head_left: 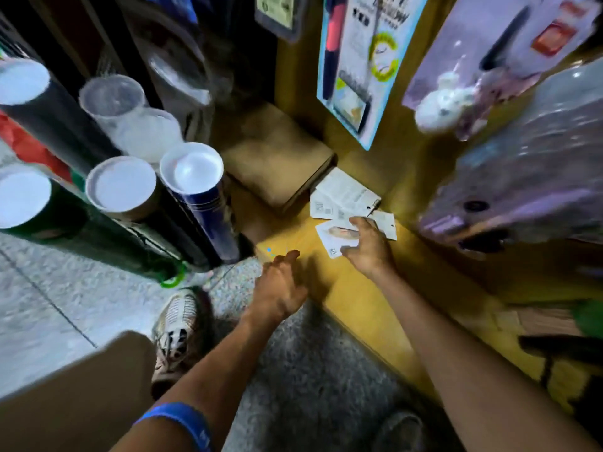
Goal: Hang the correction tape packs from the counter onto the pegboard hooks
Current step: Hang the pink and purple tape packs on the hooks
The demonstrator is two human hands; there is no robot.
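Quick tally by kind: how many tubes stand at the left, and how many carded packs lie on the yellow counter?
Capped tubes: 6
Carded packs on the yellow counter: about 4, overlapping, so the count is unsure; the right hand rests on one
Total: about 10

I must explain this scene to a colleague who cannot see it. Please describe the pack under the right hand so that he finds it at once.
Start at the yellow counter below the hanging goods. Near its far end, beside the brown box, lies a small heap of white packs. The wanted pack is the nearest one, under the right hand; it alone shows a picture side, while the others show barcodes.
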